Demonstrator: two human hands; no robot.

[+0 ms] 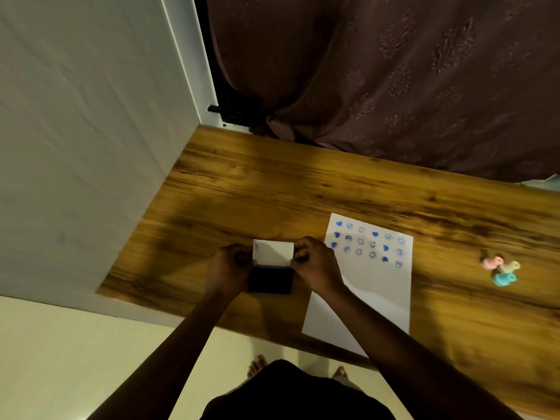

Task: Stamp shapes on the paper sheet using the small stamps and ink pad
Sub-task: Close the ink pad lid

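Both the left hand (228,266) and right hand (315,262) pinched the side edges of the ink pad (270,278), whose hinged lid (273,251) stood raised at the far side; it looked light, rigid, best gripped by its sides.

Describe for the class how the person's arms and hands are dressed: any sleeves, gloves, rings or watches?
Both forearms are bare right down from the bottom of the picture; no sleeve shows anywhere along them. The left hand and the right hand wear no gloves. No watch, bracelet or ring can be seen, though the picture is dim and slightly blurred.
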